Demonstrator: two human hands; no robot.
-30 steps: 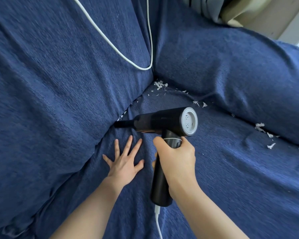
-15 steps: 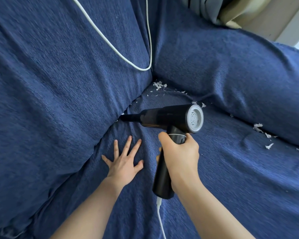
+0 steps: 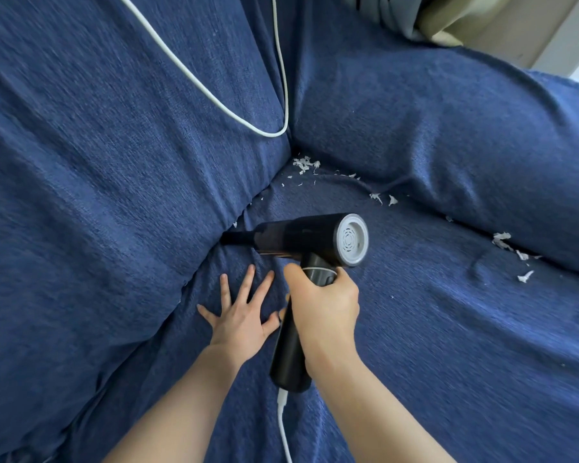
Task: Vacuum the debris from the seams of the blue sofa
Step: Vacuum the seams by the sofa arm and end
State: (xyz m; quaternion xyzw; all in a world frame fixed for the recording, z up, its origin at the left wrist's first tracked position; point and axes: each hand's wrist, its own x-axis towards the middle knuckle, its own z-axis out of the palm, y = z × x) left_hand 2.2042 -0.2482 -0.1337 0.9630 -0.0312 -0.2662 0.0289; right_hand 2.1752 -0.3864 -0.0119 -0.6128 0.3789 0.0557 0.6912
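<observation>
My right hand (image 3: 323, 304) grips the handle of a black handheld vacuum (image 3: 301, 237) with a grey round rear cap. Its narrow nozzle tip (image 3: 229, 237) points left into the seam between the blue sofa seat (image 3: 432, 345) and the left back cushion (image 3: 97, 195). My left hand (image 3: 241, 317) lies flat with spread fingers on the seat just below the nozzle. White paper scraps (image 3: 303, 163) sit in the far corner of the seam, and more scraps (image 3: 512, 248) lie along the right seam.
A white cable (image 3: 214, 98) loops over the left cushion down to the corner. Another white cord (image 3: 283, 426) leaves the vacuum handle's bottom. The right cushion (image 3: 448, 128) bounds the seat; grey fabric and a wall show at the top right.
The vacuum has shifted slightly along the left seam, its nozzle pushed back deeper into the crease. My left hand stays pressed on the seat.
</observation>
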